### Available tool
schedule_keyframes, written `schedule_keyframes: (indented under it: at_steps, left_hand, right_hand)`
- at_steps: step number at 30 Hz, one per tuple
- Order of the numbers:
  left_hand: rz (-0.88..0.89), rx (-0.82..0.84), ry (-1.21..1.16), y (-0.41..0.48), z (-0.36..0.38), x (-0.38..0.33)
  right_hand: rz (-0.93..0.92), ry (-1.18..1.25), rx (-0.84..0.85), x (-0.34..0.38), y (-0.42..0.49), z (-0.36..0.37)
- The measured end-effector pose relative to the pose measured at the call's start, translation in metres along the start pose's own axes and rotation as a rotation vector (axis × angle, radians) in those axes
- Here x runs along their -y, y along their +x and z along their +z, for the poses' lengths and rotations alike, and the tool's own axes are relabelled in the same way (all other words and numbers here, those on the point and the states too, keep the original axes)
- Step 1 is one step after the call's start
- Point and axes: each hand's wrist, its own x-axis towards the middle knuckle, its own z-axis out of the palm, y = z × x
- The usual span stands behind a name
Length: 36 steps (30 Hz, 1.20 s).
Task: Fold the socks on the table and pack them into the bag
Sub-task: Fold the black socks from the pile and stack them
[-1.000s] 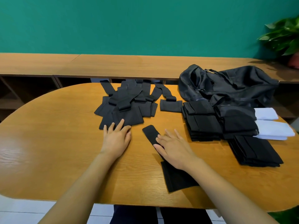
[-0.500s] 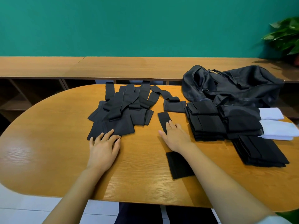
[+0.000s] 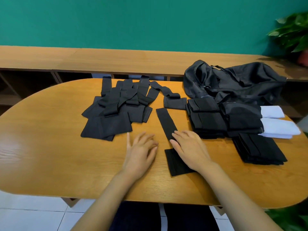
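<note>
One black sock point(image 3: 165, 121) lies stretched flat on the table point(image 3: 50, 147), between the loose pile of unfolded socks point(image 3: 116, 114) and the folded stacks point(image 3: 208, 120), with the bag point(image 3: 233, 84) behind those. The right hand point(image 3: 191, 149) presses flat across its middle, fingers straight. The left hand point(image 3: 140, 150) is spread low over bare wood just beside it, holding nothing. The sock looks thin, light and limp, so it should crease easily but may slide on the smooth top. It is probably best pinched at one end and laid over while a palm pins the middle.

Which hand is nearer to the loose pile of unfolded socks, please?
Left. The left hand is just in front of the pile; the right hand rests on the single sock, farther right.
</note>
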Motion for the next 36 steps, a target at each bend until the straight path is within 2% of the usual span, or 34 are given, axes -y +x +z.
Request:
schedule_keyframes:
  at_steps: [6,8,11,16,20,22,25,29,36]
  left_hand:
    - [0.124,0.040,-0.095,-0.004,-0.002,-0.001]
    - [0.159,0.136,-0.127,-0.007,-0.006,0.001]
    - [0.208,0.221,-0.020,-0.009,-0.007,0.001]
    - [0.259,0.088,0.122,-0.006,-0.006,0.007]
    - [0.145,0.058,0.066,-0.006,-0.004,0.015]
    - [0.144,0.060,0.103,-0.006,-0.003,0.013]
    - [0.204,0.056,0.133,-0.008,-0.004,0.011]
    - [0.319,0.105,0.059,-0.009,-0.005,0.011]
    - [0.285,0.023,-0.011,-0.011,-0.003,0.011]
  right_hand:
    - [0.001,0.092,0.034,0.017,0.016,0.009]
    - [-0.016,0.161,-0.044,0.016,0.013,0.007]
    - [-0.090,0.221,-0.188,0.005,0.001,0.005]
    - [-0.226,0.153,-0.247,-0.016,-0.021,0.005]
    - [-0.203,0.166,-0.384,-0.020,-0.030,0.010]
    - [-0.196,0.163,-0.421,-0.020,-0.030,0.012]
    - [-0.217,0.160,-0.406,-0.019,-0.029,0.013]
    - [-0.232,0.176,-0.362,-0.019,-0.029,0.014]
    - [-0.294,0.190,-0.287,-0.021,-0.030,0.015]
